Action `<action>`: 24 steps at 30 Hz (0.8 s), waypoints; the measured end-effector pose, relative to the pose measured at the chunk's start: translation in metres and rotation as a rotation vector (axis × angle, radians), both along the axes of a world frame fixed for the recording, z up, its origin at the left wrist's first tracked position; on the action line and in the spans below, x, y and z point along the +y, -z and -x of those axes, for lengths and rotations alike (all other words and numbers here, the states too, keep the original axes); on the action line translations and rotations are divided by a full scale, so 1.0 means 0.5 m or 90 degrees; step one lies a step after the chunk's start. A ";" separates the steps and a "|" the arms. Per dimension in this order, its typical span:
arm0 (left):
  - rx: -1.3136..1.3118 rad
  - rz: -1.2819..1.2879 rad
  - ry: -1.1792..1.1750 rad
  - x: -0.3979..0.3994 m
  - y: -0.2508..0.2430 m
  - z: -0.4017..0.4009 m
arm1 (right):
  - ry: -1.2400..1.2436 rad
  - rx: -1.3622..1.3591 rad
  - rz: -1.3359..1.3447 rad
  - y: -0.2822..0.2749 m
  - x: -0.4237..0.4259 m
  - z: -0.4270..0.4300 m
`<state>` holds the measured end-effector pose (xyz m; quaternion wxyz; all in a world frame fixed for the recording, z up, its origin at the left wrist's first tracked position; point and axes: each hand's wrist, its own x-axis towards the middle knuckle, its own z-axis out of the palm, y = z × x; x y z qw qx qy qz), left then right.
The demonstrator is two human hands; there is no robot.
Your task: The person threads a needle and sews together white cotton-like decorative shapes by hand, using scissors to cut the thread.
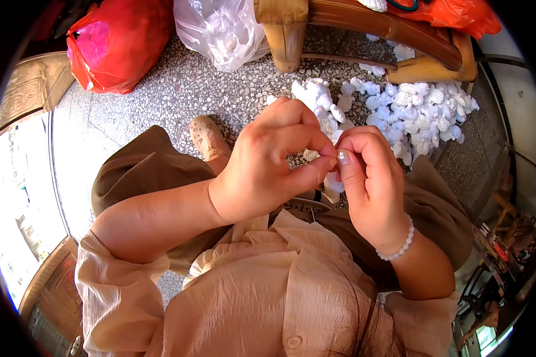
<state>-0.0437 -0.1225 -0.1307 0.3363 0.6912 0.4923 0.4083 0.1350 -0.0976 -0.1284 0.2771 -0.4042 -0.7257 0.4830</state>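
Observation:
My left hand has its thumb and index fingertip pinched together, and they meet the fingertips of my right hand. What lies between the left fingertips is too small to make out. Thumb and fingers of my right hand are closed on a small white fabric piece, which hangs below them and is mostly hidden. A bracelet of white beads circles my right wrist. Past the hands, small stuffed white fabric pieces lie heaped on the floor, with a smaller group just behind my fingers.
A bamboo stool or chair stands ahead, bearing an orange-red plastic bag. On the speckled terrazzo floor sit a red plastic bag and a translucent white bag. A carved wooden panel is at left.

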 end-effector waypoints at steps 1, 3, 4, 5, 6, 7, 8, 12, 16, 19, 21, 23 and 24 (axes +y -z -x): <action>-0.045 0.141 -0.023 -0.004 -0.002 -0.001 | -0.002 -0.019 -0.042 0.001 0.000 0.002; -0.163 0.315 -0.033 -0.012 0.001 0.003 | -0.005 -0.036 -0.085 0.000 -0.002 0.007; -0.282 0.488 -0.041 -0.014 0.002 0.006 | -0.011 -0.047 -0.113 -0.001 -0.003 0.009; -0.284 0.488 -0.041 -0.013 0.002 0.010 | -0.016 -0.060 -0.141 -0.002 -0.003 0.010; -0.391 0.603 -0.035 -0.010 0.000 0.014 | -0.016 -0.061 -0.141 -0.003 -0.003 0.012; -0.500 0.717 -0.028 -0.008 0.000 0.018 | -0.017 -0.065 -0.195 -0.004 -0.003 0.014; -0.500 0.717 -0.030 -0.009 0.001 0.019 | -0.019 -0.068 -0.250 -0.004 -0.002 0.017; -0.674 0.789 -0.054 -0.014 0.009 0.027 | -0.029 -0.076 -0.310 -0.002 -0.004 0.019; -0.733 0.813 -0.062 -0.018 0.021 0.035 | -0.045 -0.076 -0.350 0.005 -0.010 0.017; -0.744 0.802 -0.066 -0.018 0.020 0.037 | -0.049 -0.075 -0.367 0.010 -0.009 0.015; -0.726 0.802 -0.083 -0.016 0.014 0.036 | -0.049 -0.076 -0.371 0.012 -0.009 0.015; -0.708 0.801 -0.099 -0.015 0.009 0.033 | -0.042 -0.073 -0.339 0.010 -0.009 0.017; -0.691 0.786 -0.106 -0.016 0.007 0.031 | -0.042 -0.073 -0.339 0.010 -0.010 0.017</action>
